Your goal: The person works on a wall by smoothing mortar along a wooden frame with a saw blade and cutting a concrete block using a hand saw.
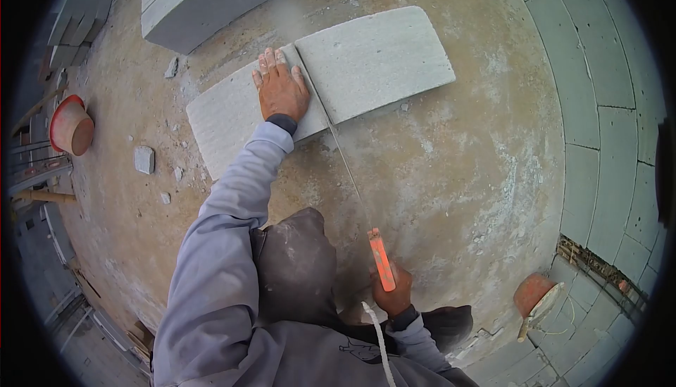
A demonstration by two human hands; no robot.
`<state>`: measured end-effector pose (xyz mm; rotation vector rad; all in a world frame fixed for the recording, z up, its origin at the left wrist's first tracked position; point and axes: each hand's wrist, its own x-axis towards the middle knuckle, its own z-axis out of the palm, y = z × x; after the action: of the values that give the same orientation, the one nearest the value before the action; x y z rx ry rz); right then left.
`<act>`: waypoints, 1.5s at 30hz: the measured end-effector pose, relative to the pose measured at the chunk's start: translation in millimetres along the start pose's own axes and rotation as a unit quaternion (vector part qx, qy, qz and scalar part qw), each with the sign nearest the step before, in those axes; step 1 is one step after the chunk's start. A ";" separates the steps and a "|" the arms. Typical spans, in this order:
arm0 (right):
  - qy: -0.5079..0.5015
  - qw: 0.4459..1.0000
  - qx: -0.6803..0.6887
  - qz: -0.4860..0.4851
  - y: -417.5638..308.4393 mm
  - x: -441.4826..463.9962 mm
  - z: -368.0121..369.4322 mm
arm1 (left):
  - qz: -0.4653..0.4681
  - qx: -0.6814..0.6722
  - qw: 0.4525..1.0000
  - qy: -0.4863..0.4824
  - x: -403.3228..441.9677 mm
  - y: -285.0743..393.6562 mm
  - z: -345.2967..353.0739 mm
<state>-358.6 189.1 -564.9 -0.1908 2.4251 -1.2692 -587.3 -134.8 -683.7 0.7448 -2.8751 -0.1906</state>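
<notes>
A long pale block [380, 59] lies on the dusty floor, crossed by a thin dark cut line. My left hand [283, 91] rests flat on the block just left of that line, its fingers stretched out and dusty. Around the orange handle [381, 260] of a hand saw, my right hand [394, 290] is closed, low in the view. The saw's thin blade [345, 158] runs from the handle up to the block and lies along the line, seen edge-on. How deep the blade sits in the block cannot be made out.
More pale blocks [190, 7] stand beyond the long one. A red-rimmed bucket [72, 128] is at the left, near block fragments [144, 159]. A block wall [574, 70] curves along the right side. An orange container [533, 294] sits at the lower right.
</notes>
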 end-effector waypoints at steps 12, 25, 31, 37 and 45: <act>-0.016 1.000 -0.002 0.024 -4.6 7.4 -1.0 | 0.007 0.003 1.000 0.008 -1.2 2.1 -1.4; 0.021 1.000 0.007 -0.007 7.6 -1.6 -5.1 | 0.008 0.003 1.000 0.012 -0.7 0.3 -1.0; 0.035 0.998 0.056 -0.006 -15.3 100.9 37.6 | 0.004 -0.001 1.000 -0.002 -0.6 1.1 -2.8; -0.019 1.000 -0.003 0.012 1.9 0.0 -15.8 | 0.015 0.011 1.000 0.021 -1.5 -0.5 1.9; -0.002 0.998 0.061 0.030 1.1 72.3 26.7 | 0.015 0.005 1.000 -0.004 -21.9 -1.3 0.7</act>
<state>-413.7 147.9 -599.6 -0.0864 2.3234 -1.3827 -568.0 -125.1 -687.5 0.7029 -2.8954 -0.1774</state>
